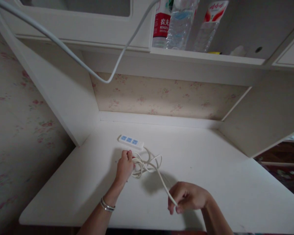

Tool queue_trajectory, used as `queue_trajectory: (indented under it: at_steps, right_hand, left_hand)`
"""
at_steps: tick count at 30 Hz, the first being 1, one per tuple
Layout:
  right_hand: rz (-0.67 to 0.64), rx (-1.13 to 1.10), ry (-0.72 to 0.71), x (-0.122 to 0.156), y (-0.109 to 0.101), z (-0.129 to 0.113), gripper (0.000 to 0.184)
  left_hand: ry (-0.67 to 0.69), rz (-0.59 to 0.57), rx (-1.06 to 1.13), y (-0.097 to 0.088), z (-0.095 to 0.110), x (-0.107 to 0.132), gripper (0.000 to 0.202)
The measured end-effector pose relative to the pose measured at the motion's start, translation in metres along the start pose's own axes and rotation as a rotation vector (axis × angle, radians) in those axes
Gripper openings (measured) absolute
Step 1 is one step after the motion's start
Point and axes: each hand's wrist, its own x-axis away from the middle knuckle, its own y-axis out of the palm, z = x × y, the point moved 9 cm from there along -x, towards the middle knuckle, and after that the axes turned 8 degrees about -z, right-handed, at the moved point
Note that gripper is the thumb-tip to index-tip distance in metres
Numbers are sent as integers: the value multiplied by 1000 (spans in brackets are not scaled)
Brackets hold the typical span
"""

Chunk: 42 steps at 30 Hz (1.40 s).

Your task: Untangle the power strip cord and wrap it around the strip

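A white power strip (131, 142) with blue socket faces lies on the white desk. Its pale cord (149, 166) runs off the right end into loose, tangled loops. My left hand (124, 165), a silver bracelet at the wrist, is closed on the left side of these loops, just below the strip. Something red shows at its fingertips, too small to name. Nearer the front edge, my right hand (188, 197) pinches a length of the cord between thumb and fingers. That length slants from the loops up to this hand, above the desk top.
A thick white cable (88, 68) hangs across the upper left, close to the camera. On the shelf above stand several plastic bottles (180, 24). White side panels (63, 85) bound the desk left and right; flowered wallpaper (152, 94) covers the back.
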Motion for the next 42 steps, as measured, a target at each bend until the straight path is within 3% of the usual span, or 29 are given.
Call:
queue_trajectory:
  at_steps: [3,5,7,11,15,19,26,37,39,42]
  right_hand:
    - [-173,54,125,-1,18,10,40]
    - [-160,-11,161,-5,19,16,55]
    - [-19,-182,164,-14,9,20,69]
    - [422,-514,219,-40,-22,36,73]
    - [536,-515,260,-73,-33,39,53]
    - [667,-514,209,-77,-46,34,45]
    - [1022,-463,-82,-41,-73,5,39]
    - [821,-286,-134,14,-74,-14,33]
    - [877,-329,-192,33,-82,-22,31]
    - [1101,-387,-306,71,-105,-35,28]
  left_hand:
    - [-17,-52,-43,4,0,0,27]
    - [7,-74,-35,7,4,1,27]
    - [39,-84,0,9,10,3,26]
    - [111,-95,33,13,22,9,26]
    - [164,-83,29,11,27,13,25]
    - [190,-35,-63,4,28,16,24]
    - [185,21,-269,0,31,21,19]
    - [22,159,-129,-21,2,-1,30]
    - [17,177,-81,-26,-8,-7,30]
    - [26,160,74,-29,-21,-15,32]
